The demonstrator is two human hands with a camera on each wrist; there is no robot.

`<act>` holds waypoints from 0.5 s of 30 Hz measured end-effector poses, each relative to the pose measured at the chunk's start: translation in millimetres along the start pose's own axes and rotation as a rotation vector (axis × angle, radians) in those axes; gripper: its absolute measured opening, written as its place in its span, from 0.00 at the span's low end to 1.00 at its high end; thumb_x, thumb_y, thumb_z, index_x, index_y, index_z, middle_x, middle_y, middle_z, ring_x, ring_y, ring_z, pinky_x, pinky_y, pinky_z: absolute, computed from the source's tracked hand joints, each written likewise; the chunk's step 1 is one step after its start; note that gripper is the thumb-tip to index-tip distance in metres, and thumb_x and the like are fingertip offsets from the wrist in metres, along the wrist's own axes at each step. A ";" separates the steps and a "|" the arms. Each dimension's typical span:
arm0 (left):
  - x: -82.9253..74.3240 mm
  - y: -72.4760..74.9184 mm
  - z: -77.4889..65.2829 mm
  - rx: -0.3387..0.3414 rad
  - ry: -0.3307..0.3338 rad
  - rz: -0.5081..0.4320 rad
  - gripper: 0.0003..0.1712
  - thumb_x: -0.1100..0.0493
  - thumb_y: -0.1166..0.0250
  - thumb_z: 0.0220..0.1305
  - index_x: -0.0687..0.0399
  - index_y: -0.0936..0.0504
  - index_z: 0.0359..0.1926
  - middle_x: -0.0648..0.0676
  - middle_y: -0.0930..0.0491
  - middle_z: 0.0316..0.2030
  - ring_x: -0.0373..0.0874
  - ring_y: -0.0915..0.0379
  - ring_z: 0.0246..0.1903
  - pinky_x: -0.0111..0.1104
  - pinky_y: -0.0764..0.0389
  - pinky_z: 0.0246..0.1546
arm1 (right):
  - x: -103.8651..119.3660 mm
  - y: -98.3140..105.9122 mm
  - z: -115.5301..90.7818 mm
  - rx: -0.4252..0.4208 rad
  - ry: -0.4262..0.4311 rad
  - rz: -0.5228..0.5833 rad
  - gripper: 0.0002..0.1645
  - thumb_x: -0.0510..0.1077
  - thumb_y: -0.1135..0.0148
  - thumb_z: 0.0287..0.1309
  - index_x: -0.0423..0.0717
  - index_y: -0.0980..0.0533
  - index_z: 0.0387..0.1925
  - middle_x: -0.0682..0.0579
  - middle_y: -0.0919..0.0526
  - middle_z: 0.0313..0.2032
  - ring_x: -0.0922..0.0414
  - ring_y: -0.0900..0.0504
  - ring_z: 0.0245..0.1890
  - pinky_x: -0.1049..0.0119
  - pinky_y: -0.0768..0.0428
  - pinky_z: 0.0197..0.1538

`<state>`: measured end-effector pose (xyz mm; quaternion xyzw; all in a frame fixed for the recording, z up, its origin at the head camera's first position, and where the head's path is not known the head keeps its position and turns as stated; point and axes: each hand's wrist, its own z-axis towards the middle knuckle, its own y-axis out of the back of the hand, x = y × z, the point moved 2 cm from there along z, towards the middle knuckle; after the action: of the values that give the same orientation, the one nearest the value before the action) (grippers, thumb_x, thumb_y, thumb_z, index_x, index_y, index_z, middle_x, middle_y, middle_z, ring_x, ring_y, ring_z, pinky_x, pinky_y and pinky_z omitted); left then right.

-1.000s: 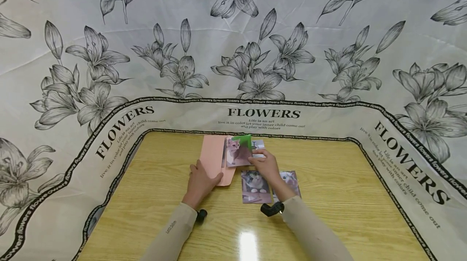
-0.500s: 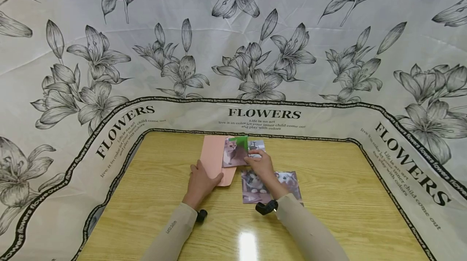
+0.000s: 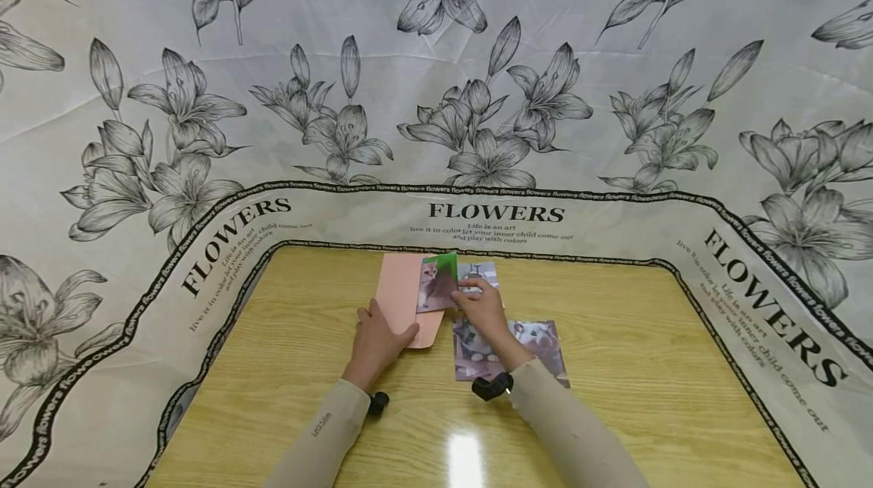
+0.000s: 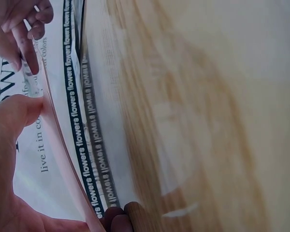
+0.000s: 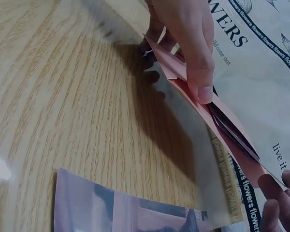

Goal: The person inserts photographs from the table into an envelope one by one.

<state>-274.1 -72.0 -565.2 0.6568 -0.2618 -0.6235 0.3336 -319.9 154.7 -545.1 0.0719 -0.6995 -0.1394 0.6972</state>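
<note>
In the head view my left hand (image 3: 380, 340) grips the pink envelope (image 3: 395, 283), thumb on its lower right part and fingers at its left side. The right wrist view shows that thumb at the envelope's (image 5: 246, 171) opening, with dark photo edges (image 5: 232, 129) between the pink layers. My right hand (image 3: 486, 310) pinches the right edge of a photo card of a kitten on a green ground (image 3: 436, 287), whose left part is inside the envelope. Below my right hand lie a grey kitten photo (image 3: 470, 367), partly hidden by the forearm, and a white animal photo (image 3: 542, 340).
Another pale photo (image 3: 480, 270) lies behind my right hand. The wooden table (image 3: 307, 306) is bordered by a flower-printed cloth (image 3: 341, 219) at the back and sides. Light glares on the table's front.
My right hand has moved left with the kitten photo, and less of it shows outside the envelope. More of the pale photo behind shows. My left hand stays in place.
</note>
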 end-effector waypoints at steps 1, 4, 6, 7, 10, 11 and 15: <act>0.1 0.1 -0.3 0.000 0.001 -0.002 0.67 0.32 0.26 0.62 0.74 0.47 0.80 0.79 0.36 0.64 0.74 0.25 0.55 0.60 0.19 0.53 | 0.4 -0.3 0.3 0.002 0.006 -0.007 0.19 0.39 0.29 0.70 0.35 0.19 0.58 0.36 0.09 0.40 0.34 0.11 0.39 0.53 0.14 0.36; 0.4 0.1 -0.6 0.001 0.004 0.001 0.67 0.32 0.26 0.62 0.73 0.47 0.80 0.79 0.37 0.64 0.74 0.25 0.55 0.60 0.19 0.53 | 1.9 -1.1 1.0 0.005 0.021 -0.038 0.18 0.40 0.29 0.70 0.37 0.18 0.57 0.40 0.08 0.37 0.37 0.12 0.38 0.63 0.20 0.31; 0.4 0.1 -0.8 0.007 0.006 0.006 0.67 0.31 0.26 0.62 0.73 0.47 0.80 0.79 0.37 0.65 0.74 0.25 0.55 0.59 0.19 0.54 | 3.3 -1.6 0.8 0.003 0.033 -0.062 0.17 0.40 0.28 0.69 0.37 0.17 0.56 0.41 0.09 0.35 0.41 0.12 0.37 0.66 0.23 0.30; 0.3 -0.1 -0.7 0.009 0.006 0.006 0.68 0.31 0.26 0.62 0.74 0.48 0.81 0.79 0.37 0.65 0.74 0.25 0.55 0.59 0.19 0.54 | 3.8 -1.9 0.6 0.000 0.034 -0.070 0.17 0.41 0.28 0.69 0.38 0.16 0.55 0.42 0.09 0.34 0.42 0.13 0.37 0.67 0.25 0.30; 0.1 -0.6 -0.4 0.012 0.006 0.007 0.68 0.31 0.26 0.62 0.74 0.48 0.80 0.79 0.37 0.65 0.74 0.25 0.55 0.59 0.19 0.54 | 5.5 -2.8 0.3 0.000 0.042 -0.087 0.16 0.40 0.28 0.68 0.37 0.16 0.53 0.42 0.10 0.32 0.40 0.13 0.37 0.67 0.25 0.30; 0.1 -0.7 -0.2 0.012 0.007 0.006 0.68 0.31 0.26 0.62 0.74 0.48 0.80 0.79 0.37 0.65 0.74 0.25 0.55 0.59 0.19 0.54 | 6.0 -3.4 0.3 0.002 0.041 -0.090 0.16 0.41 0.28 0.68 0.37 0.16 0.53 0.42 0.10 0.32 0.39 0.13 0.38 0.67 0.25 0.30; -0.2 -0.1 0.3 -0.001 0.006 -0.004 0.67 0.31 0.25 0.61 0.74 0.47 0.80 0.79 0.36 0.64 0.74 0.24 0.55 0.60 0.19 0.54 | 7.0 -6.4 1.0 0.025 0.025 -0.090 0.18 0.41 0.28 0.68 0.37 0.17 0.55 0.42 0.10 0.34 0.36 0.13 0.37 0.66 0.25 0.28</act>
<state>-274.4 -71.8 -565.1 0.6591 -0.2592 -0.6223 0.3335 -321.6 146.7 -540.3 0.1135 -0.6884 -0.1609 0.6981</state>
